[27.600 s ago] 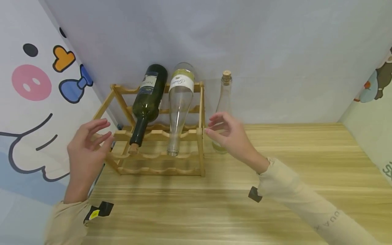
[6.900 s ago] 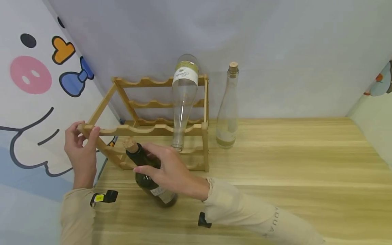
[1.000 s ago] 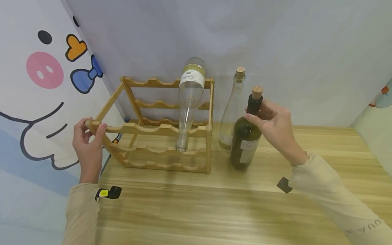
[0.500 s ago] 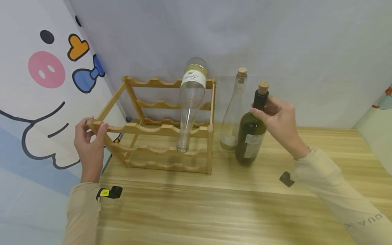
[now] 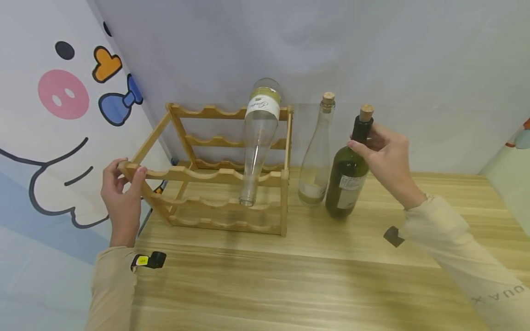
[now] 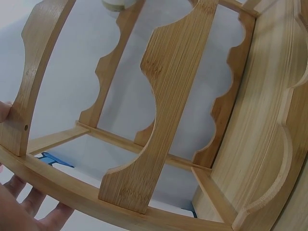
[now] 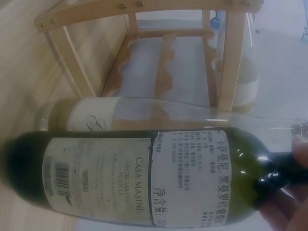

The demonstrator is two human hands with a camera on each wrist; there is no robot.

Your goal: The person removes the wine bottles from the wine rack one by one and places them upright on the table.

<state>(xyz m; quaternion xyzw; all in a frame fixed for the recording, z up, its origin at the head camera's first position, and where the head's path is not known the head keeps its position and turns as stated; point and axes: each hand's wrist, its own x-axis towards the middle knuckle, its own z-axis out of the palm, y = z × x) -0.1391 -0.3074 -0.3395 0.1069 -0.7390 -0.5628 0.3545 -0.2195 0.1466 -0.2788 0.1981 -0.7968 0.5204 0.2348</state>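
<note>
In the head view my right hand (image 5: 389, 161) grips the neck of a dark green wine bottle (image 5: 347, 184), which leans slightly and has a cork in its top. Its printed labels face the right wrist camera, where the bottle (image 7: 144, 178) fills the lower half. Just left of it stands a clear corked bottle (image 5: 316, 161). My left hand (image 5: 123, 197) holds the front left corner of a wooden wine rack (image 5: 186, 174), thumb over the top rail. A second clear bottle (image 5: 260, 133), with a white label and no cork, lies on the rack's top tier, neck toward me.
The rack's lower tiers (image 5: 223, 225) show scalloped rails. A pale cloth wall (image 5: 393, 69) rises behind everything, and a cartoon-printed panel (image 5: 62, 138) runs along the left. The wooden tabletop (image 5: 269, 285) spreads in front and to the right.
The green bottle came off the rack's top tier earlier and was carried to the right of the standing clear bottle. Over the last second it shifts a little right and back. My left hand stays put.
</note>
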